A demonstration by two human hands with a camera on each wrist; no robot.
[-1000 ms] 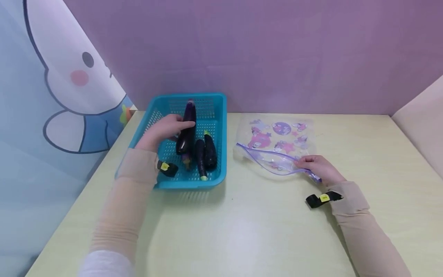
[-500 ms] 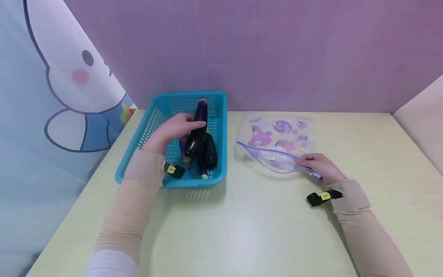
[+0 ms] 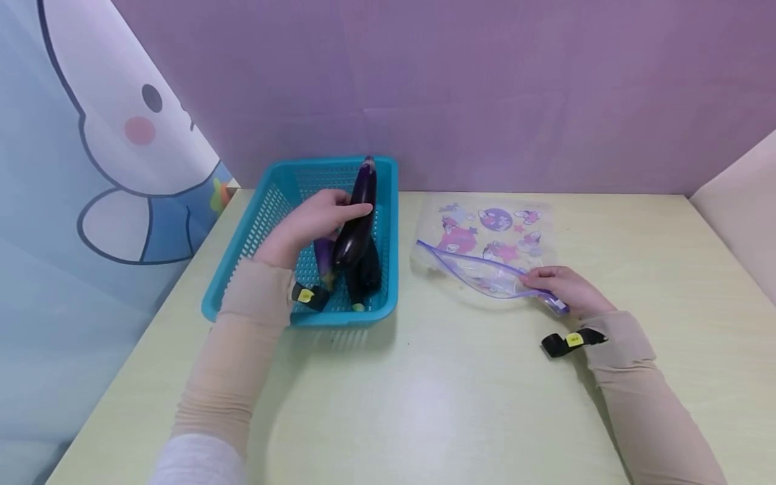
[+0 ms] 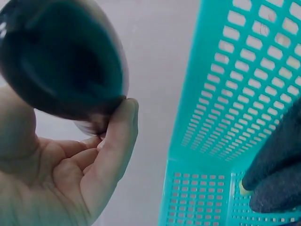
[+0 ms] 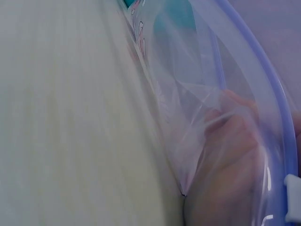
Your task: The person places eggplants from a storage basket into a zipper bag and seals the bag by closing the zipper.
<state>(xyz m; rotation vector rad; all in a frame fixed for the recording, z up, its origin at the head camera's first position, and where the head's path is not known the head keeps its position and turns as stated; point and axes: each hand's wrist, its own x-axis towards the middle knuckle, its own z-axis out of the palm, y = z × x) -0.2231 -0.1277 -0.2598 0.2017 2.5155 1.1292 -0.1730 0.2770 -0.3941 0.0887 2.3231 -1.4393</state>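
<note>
- Left hand (image 3: 318,215) grasping the large glossy dark eggplant (image 3: 356,239), fingers and thumb bent round its middle; no sign of letting go;
- main change I catch from here: over the last second that eggplant shifts rightward across the turquoise perforated basket (image 3: 393,269); its slim far end now overlaps the rear rim in the head view;
- it sits over the basket's right part, partly covering two smaller dark eggplants, one slim (image 3: 355,294), one stouter (image 3: 372,266); contact with them, cannot tell;
- lighter purple eggplant (image 3: 324,256) shows more now, the big one having moved off it; left hand hides its upper part;
- right hand (image 3: 564,289) barely changes; fingers pinching the purple zip edge of the clear cartoon-print zip bag (image 3: 500,219), seen through the plastic in the right wrist view, white slider (image 5: 293,198) close by;
- bag lies on the pale table (image 3: 388,411), right of the basket, mouth parted on the near side;
- my read: big eggplant looks lifted and nearer the bag's side; not past the basket's right rim, not in the bag
</note>
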